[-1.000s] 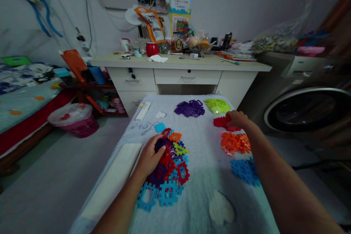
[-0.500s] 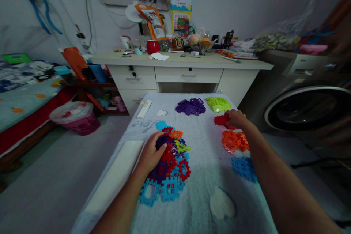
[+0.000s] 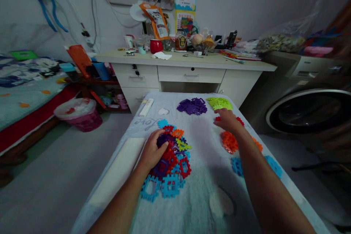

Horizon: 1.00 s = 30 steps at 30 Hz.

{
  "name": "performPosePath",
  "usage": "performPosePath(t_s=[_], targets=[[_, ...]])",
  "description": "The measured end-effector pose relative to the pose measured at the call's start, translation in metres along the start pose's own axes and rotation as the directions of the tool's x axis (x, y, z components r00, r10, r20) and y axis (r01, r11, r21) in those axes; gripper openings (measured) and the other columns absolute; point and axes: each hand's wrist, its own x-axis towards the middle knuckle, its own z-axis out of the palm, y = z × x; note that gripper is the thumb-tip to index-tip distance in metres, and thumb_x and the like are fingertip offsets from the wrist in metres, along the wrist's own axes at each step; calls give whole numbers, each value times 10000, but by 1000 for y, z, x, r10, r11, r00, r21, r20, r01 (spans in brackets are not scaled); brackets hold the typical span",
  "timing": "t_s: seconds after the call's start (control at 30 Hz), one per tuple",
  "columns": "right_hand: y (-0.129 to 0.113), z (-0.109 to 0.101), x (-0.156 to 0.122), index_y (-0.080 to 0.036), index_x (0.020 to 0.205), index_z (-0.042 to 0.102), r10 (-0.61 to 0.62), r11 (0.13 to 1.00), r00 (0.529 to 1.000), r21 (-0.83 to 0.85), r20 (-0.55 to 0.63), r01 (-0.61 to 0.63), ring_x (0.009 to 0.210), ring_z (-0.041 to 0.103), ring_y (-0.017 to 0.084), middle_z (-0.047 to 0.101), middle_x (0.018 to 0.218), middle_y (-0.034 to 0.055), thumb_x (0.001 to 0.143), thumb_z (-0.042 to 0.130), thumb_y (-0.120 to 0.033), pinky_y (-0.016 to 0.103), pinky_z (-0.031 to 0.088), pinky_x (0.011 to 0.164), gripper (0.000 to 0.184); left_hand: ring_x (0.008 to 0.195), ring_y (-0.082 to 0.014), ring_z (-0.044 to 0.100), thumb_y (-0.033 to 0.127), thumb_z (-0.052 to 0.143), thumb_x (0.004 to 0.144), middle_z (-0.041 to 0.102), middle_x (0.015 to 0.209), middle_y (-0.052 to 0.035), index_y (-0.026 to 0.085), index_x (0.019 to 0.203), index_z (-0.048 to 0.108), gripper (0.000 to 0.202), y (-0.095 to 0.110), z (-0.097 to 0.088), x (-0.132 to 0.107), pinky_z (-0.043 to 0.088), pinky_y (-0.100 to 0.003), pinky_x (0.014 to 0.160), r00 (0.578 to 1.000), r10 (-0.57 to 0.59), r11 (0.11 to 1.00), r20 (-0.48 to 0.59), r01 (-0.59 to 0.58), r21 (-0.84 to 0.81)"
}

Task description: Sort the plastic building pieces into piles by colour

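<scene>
My left hand (image 3: 154, 150) rests on the left edge of a mixed pile of interlocking plastic building pieces (image 3: 171, 159), thumb and fingers apart, gripping nothing that I can see. Red, purple, blue, orange and yellow-green pieces overlap there, with blue window-like frames (image 3: 170, 185) at the near end. Across the table, my right hand (image 3: 228, 120) hovers over or touches the red pieces (image 3: 240, 121), fingers spread; the hand covers most of them. Close by it lie the yellow-green pieces (image 3: 219, 103), the purple pieces (image 3: 192, 106) and the orange pieces (image 3: 229, 142). My right forearm partly hides the blue pieces (image 3: 272, 166).
A patterned cloth covers the table (image 3: 200, 204). A white strip (image 3: 120, 172) runs along its left side, with a small white box (image 3: 146, 107) farther back. Beyond stand a cluttered desk (image 3: 189, 62), a washing machine (image 3: 307, 98) and a pink bin (image 3: 82, 115).
My right hand has shifted slightly left and its fingers have spread off the red pieces. My left hand stays on the mixed pile. The whole view has moved a little.
</scene>
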Motion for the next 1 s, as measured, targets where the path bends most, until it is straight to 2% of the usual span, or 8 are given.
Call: performPosePath(t_s=[0.1,0.17,0.27,0.33,0.53,0.73,0.9,1.0], targets=[[-49,17,-9,-180,1227,596,-285,927,958,262,29,268,1100,577,226,612,1235,118,812,677,-237,354,428,962,427,1261,-245,504,281,589,814,559,1303,-97,209,1203,558,397,1,0,-1,371,-472,1110,1000,1,1000,-20,-1,11],[-81,34,-14,-164,1176,617,-378,863,925,376,35,338,1022,612,200,654,1157,105,822,655,-225,320,456,906,361,1268,-246,498,266,590,805,553,1305,-98,210,1198,559,397,2,0,-2,360,-474,1120,999,10,1000,-33,-9,27],[-115,59,-20,-148,1149,628,-406,834,914,405,-11,375,1034,606,200,656,1160,114,831,625,-211,309,440,919,324,1295,-251,477,257,591,797,533,1337,-102,210,1206,561,413,4,1,-3,347,-468,1134,999,24,998,-21,-22,64],[-127,71,-21,-147,1126,634,-390,835,920,407,-38,371,1023,603,204,667,1124,111,846,600,-225,314,430,921,293,1301,-255,474,261,584,805,532,1346,-103,212,1211,565,410,5,1,-4,351,-470,1132,1000,25,996,-1,-25,87],[-125,86,-21,-155,1018,648,-332,783,940,535,-74,318,910,610,175,663,1007,87,827,600,-205,284,462,837,202,1272,-248,502,256,545,837,553,1330,-115,200,1234,555,401,10,5,-4,374,-460,1117,997,49,986,54,-57,157],[-117,96,-19,-182,1054,616,-214,728,962,629,-167,271,845,595,149,612,981,52,757,570,-93,272,492,813,313,1323,-263,450,299,503,878,515,1385,-150,158,1299,521,445,18,9,3,337,-470,1136,986,47,971,161,-83,223],[-114,101,-18,-173,1032,620,-141,729,967,638,-214,248,806,584,156,582,953,54,714,562,-83,282,504,787,336,1382,-283,375,448,475,913,438,1450,-150,192,1358,484,513,27,-6,-3,288,-489,1158,987,7,966,158,-48,256],[-112,104,-17,-181,1037,625,-93,737,972,642,-215,212,760,584,147,581,1015,68,734,564,-122,291,507,773,314,1448,-337,247,554,517,876,318,1535,-157,231,1438,398,659,29,-19,-24,245,-557,1157,970,-24,954,241,-50,296]])
